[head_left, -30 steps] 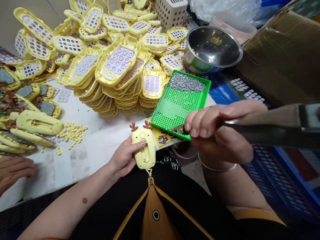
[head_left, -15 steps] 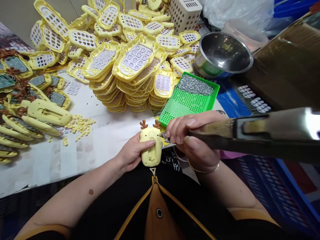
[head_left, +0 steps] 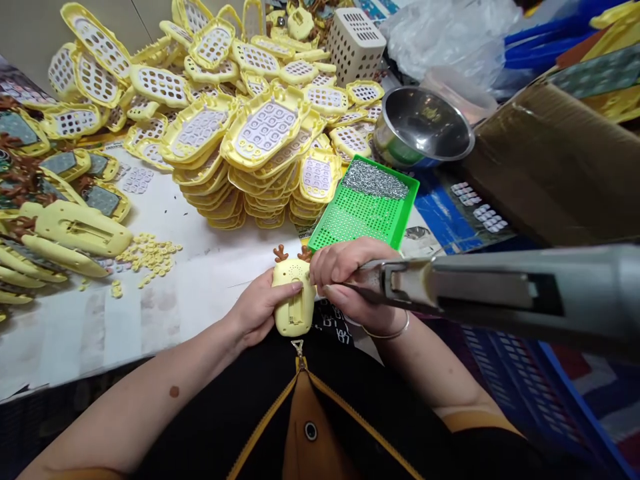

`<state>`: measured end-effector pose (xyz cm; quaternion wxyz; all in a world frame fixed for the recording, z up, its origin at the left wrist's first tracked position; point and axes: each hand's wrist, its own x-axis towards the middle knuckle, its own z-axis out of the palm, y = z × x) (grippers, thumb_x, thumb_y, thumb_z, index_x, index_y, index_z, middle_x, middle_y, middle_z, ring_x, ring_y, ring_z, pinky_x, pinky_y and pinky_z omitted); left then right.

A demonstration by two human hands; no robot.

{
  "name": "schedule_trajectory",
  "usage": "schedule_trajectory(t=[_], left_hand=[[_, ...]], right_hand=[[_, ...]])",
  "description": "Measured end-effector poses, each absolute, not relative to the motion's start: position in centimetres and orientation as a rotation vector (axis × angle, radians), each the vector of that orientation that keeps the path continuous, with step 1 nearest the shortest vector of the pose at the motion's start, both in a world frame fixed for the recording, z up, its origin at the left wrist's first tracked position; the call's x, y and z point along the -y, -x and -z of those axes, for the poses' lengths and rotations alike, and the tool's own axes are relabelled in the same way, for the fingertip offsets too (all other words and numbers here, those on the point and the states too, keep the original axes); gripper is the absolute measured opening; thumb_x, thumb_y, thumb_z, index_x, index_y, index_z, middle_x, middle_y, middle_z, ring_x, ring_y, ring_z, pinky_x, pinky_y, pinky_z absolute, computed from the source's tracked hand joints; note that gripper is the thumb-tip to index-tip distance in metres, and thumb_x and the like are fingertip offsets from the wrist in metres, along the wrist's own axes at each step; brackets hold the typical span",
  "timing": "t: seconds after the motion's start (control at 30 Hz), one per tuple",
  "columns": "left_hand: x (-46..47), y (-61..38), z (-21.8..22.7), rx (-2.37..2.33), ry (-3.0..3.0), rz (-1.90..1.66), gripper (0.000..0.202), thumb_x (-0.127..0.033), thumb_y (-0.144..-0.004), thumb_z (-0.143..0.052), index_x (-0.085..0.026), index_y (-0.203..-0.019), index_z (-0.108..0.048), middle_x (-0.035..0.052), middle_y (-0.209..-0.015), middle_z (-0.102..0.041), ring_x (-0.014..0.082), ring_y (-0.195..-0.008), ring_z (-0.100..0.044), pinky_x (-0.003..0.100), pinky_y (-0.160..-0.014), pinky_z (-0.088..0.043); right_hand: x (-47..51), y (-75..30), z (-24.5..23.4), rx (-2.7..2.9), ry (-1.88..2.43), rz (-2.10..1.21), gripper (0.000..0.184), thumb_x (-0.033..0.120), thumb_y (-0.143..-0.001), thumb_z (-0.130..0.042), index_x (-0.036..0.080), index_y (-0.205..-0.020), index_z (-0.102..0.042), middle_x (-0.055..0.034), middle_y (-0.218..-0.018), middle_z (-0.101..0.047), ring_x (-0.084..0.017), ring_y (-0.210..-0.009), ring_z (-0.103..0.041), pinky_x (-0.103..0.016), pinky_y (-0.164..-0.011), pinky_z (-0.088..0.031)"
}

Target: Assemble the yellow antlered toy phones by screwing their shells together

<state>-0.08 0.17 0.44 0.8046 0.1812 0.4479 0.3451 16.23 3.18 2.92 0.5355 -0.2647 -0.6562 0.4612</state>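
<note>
My left hand [head_left: 260, 303] grips a yellow toy phone casing [head_left: 295, 320] with brown antlers at its top. The thumb lies across its back, above an uncovered battery slot. My right hand [head_left: 350, 277] is wrapped round the front end of a long power screwdriver [head_left: 480, 287], whose body runs off to the right. Its tip is hidden behind the right fingers, at the casing's upper right side. Just beyond the right hand lies a green perforated tray [head_left: 365, 213] with a heap of small silver screws [head_left: 377, 180] at its far end.
Stacked yellow front shells [head_left: 270, 127] with white keypads stand behind the casing. To the left are closed yellow casings [head_left: 83, 230] and small yellow buttons [head_left: 150, 257]. A steel bowl [head_left: 425, 127] and a cardboard box [head_left: 560, 153] sit at the right, with a beige basket [head_left: 356, 47] at the back.
My right hand and the screwdriver have moved left, closer against the casing, covering the tip that showed before. The left hand keeps its hold. The whole view has shifted slightly.
</note>
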Motion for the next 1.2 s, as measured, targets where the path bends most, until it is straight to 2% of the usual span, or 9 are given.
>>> schedule_trajectory(t=[0.13,0.3,0.53,0.73,0.9,1.2], left_hand=[[-0.3,0.0,-0.6,-0.966,-0.325,-0.772,0.041,-0.019,-0.074,-0.076,-0.014,-0.112,-0.062,0.0097,-0.099,-0.073,0.0207,-0.083,-0.068,0.033,-0.08,-0.053],[-0.6,0.1,-0.9,-0.97,-0.266,-0.77,0.039,-0.015,-0.073,-0.076,-0.015,-0.11,-0.064,0.0096,-0.098,-0.075,0.0201,-0.082,-0.07,0.03,-0.077,-0.056],[-0.6,0.3,-0.9,-0.99,-0.267,-0.747,0.039,-0.017,-0.074,-0.077,-0.015,-0.11,-0.063,0.0092,-0.096,-0.076,0.0223,-0.084,-0.071,0.031,-0.074,-0.057],[-0.7,0.3,-0.9,-1.006,-0.283,-0.742,0.038,-0.018,-0.074,-0.077,-0.015,-0.109,-0.063,0.0095,-0.097,-0.076,0.0235,-0.087,-0.071,0.032,-0.077,-0.056],[-0.8,0.4,-1.0,-0.975,-0.283,-0.745,0.037,-0.018,-0.072,-0.078,-0.016,-0.107,-0.065,0.008,-0.093,-0.076,0.0219,-0.082,-0.07,0.031,-0.075,-0.056],[0.5,0.9,-1.0,-0.986,-0.36,-0.656,0.039,-0.02,-0.067,-0.081,-0.013,-0.102,-0.066,0.0072,-0.084,-0.072,0.0183,-0.071,-0.065,0.031,-0.067,-0.051]], right_hand=[[-4.0,-17.4,-5.2,1.465,0.347,-0.917,0.011,0.03,-0.081,-0.066,0.03,-0.092,-0.063,0.0076,-0.054,-0.052,-0.011,-0.041,-0.05,-0.028,-0.044,-0.048],[-6.2,-20.8,-3.8,1.357,0.54,-0.751,0.016,0.025,-0.078,-0.072,0.028,-0.091,-0.063,0.0068,-0.056,-0.053,-0.012,-0.047,-0.053,-0.029,-0.05,-0.05],[-7.8,-21.7,-1.1,1.251,0.625,-0.733,0.016,0.027,-0.078,-0.072,0.028,-0.088,-0.06,0.0083,-0.054,-0.05,-0.011,-0.044,-0.05,-0.027,-0.047,-0.047],[-8.4,-21.8,-0.7,1.277,0.578,-0.81,0.02,0.018,-0.079,-0.069,0.029,-0.095,-0.064,0.0085,-0.056,-0.054,-0.01,-0.047,-0.052,-0.026,-0.05,-0.048],[-8.4,-22.1,-0.4,1.3,0.622,-0.805,0.017,0.025,-0.078,-0.071,0.029,-0.091,-0.063,0.0088,-0.055,-0.054,-0.011,-0.046,-0.053,-0.026,-0.048,-0.047],[-4.6,-18.7,-5.2,1.243,0.5,-0.862,0.011,0.028,-0.078,-0.07,0.028,-0.083,-0.06,0.0069,-0.05,-0.049,-0.012,-0.04,-0.047,-0.03,-0.044,-0.047]])
